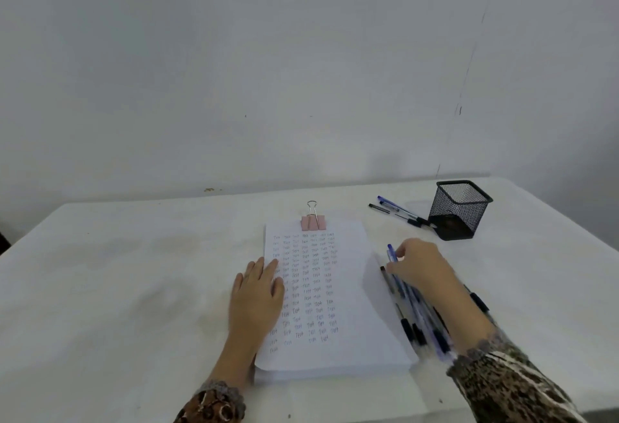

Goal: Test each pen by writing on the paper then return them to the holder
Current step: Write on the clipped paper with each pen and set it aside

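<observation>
Left hand (258, 292) flat on paper (355, 329), right hand (420, 267) around blue pen (391, 252).

The table (134, 272) wore a matt white cloth, faintly creased. The paper (355, 288) was a smooth, matt white stack. The binder clip (313, 222) had a pale pink body and shiny wire metal handles. The holder (459, 210) was black wire mesh. The pens (418, 318) looked plastic, with clear glossy barrels. The sleeves (509, 385) were printed cloth with lacy cuffs. The wall (268, 54) was matt.

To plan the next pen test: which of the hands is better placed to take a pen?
Right. The right hand pinches a blue plastic pen just right of the white paper sheet; the left hand lies flat on that sheet.
</observation>
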`<action>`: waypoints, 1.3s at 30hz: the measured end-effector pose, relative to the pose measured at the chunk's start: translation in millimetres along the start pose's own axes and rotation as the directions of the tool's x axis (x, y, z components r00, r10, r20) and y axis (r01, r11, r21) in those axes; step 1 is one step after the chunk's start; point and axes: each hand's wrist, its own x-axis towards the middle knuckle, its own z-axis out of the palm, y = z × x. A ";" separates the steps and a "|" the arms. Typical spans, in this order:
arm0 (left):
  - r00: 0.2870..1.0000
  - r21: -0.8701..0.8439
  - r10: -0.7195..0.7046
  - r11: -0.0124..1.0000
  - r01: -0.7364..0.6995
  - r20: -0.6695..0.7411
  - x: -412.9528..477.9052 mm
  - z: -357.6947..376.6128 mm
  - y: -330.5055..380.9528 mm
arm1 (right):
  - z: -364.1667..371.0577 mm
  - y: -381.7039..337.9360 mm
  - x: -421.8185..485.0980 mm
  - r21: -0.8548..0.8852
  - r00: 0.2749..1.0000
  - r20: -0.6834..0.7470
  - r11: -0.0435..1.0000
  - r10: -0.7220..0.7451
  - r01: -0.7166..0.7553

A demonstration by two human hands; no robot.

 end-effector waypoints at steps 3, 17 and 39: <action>1.000 0.001 0.009 1.000 -0.009 -0.006 0.2 1.5 -1.7 | 12.1 9.6 0.6 -0.213 0.997 0.045 0.974 -0.066 0.074; 1.000 -0.002 0.006 1.000 -0.006 0.004 -0.9 1.8 -2.9 | -35.1 17.1 95.7 -0.073 0.993 0.012 0.990 -0.118 0.119; 0.996 -0.028 0.015 0.999 -0.018 -0.087 0.8 8.2 -5.4 | 1.5 15.7 137.2 -0.223 0.992 -0.052 0.970 -0.113 0.099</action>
